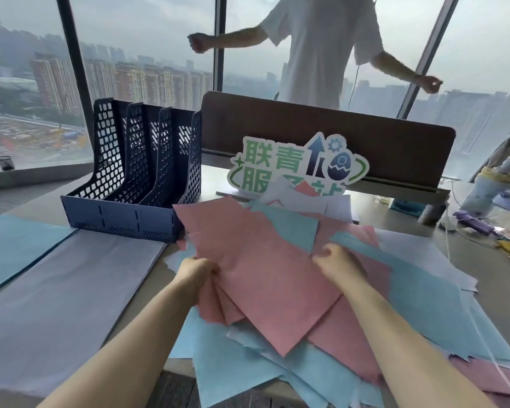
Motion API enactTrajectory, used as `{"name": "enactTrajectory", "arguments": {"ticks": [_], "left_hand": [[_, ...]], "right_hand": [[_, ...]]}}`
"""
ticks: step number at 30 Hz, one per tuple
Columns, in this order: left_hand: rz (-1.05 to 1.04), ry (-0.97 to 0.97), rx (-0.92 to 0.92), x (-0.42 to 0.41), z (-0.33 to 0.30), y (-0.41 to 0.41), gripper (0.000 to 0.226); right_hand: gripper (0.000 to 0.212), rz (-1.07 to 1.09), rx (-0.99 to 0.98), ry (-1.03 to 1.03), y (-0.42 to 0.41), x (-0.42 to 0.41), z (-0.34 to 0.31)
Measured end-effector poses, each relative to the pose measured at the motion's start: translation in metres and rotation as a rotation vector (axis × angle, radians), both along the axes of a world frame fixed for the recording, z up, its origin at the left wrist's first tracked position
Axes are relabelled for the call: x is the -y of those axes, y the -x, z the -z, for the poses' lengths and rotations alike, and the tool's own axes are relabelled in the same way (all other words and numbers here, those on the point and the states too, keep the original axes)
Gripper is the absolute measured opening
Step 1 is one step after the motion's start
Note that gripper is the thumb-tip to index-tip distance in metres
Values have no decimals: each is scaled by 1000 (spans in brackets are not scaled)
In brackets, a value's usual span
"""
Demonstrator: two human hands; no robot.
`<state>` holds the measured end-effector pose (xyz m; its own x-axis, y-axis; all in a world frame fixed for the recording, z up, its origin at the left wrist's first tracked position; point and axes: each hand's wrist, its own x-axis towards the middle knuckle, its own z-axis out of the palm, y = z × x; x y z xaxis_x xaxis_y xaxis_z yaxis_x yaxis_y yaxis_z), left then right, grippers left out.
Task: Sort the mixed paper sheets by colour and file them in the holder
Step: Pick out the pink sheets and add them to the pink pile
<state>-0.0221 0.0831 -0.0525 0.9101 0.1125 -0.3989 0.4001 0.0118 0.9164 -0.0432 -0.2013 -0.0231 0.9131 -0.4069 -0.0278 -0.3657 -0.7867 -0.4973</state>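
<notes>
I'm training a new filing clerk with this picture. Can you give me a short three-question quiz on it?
1. True or false: the blue file holder already has paper in it.
2. Which colour of sheets does the left hand grip? A) blue B) pink C) white
3. Name the two sorted stacks lying left of the mixed pile.

Key:
1. False; its slots show no paper.
2. B, the pink sheets; the right hand is at them too.
3. The white stack and the blue stack.
</notes>
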Motion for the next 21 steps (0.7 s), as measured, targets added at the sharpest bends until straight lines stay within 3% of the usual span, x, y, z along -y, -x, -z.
{"name": "enactTrajectory", "arguments": {"ticks": [4,7,12,16,21], "left_hand": [[31,23,3,-13,2,0,25],[68,43,-36,-19,0,2,27],[70,16,-37,-19,-2,6,21],[70,-19,-21,-15,0,5,22],[67,-58,-35,-15,0,1,22]], "right_hand": [[62,101,-240,255,6,83,18],[95,57,-258,205,3,107,22],[113,141,-255,157,-8,118,19],[95,393,-233,76,-18,121,18],[51,332,-301,-45,-18,116,11]]}}
